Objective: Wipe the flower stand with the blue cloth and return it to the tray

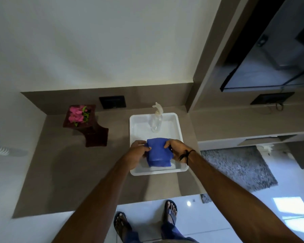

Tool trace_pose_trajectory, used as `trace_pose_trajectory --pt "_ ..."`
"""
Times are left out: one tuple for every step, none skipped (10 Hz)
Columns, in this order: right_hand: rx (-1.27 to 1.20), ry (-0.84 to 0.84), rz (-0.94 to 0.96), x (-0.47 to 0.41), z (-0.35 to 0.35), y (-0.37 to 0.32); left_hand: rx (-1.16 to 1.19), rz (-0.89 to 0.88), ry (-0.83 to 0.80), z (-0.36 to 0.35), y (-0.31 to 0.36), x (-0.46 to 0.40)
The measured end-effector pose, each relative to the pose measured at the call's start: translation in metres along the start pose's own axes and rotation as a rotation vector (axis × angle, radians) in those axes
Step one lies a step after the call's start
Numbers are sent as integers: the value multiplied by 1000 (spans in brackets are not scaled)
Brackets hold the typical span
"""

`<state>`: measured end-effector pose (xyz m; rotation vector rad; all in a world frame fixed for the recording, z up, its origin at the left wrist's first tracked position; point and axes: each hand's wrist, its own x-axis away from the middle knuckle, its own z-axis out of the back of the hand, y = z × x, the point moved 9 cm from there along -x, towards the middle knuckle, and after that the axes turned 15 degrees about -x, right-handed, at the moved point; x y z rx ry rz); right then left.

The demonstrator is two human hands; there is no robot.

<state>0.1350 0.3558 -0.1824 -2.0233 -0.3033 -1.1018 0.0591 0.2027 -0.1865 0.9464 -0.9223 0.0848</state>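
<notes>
A folded blue cloth (158, 153) hangs over the near half of the white tray (180, 135). My left hand (136, 151) grips its left edge and my right hand (177, 148) grips its right edge. The flower stand (93, 135), dark brown wood with a waisted shape, sits on the grey-brown counter to the left of the tray, well apart from both hands. Pink flowers (77, 114) with green leaves fill its top.
A clear spray bottle (156, 122) stands upright at the far end of the tray. Black wall sockets (112, 102) sit behind the counter. A wall-mounted TV (270, 55) hangs at right, with a grey rug (239, 168) on the floor below it.
</notes>
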Motion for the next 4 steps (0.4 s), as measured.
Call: trace_pose_trajectory --pt "296 168 170 -14 17 -10 -226 -40 157 4 -4 -6" --pt "493 287 253 -19 22 -11 -403 -84 281 6 1 -7" --pt "691 315 314 -12 13 -15 -551 -116 303 3 12 -3" --pt "786 364 447 0 8 -37 -664 -171 295 3 24 -3"
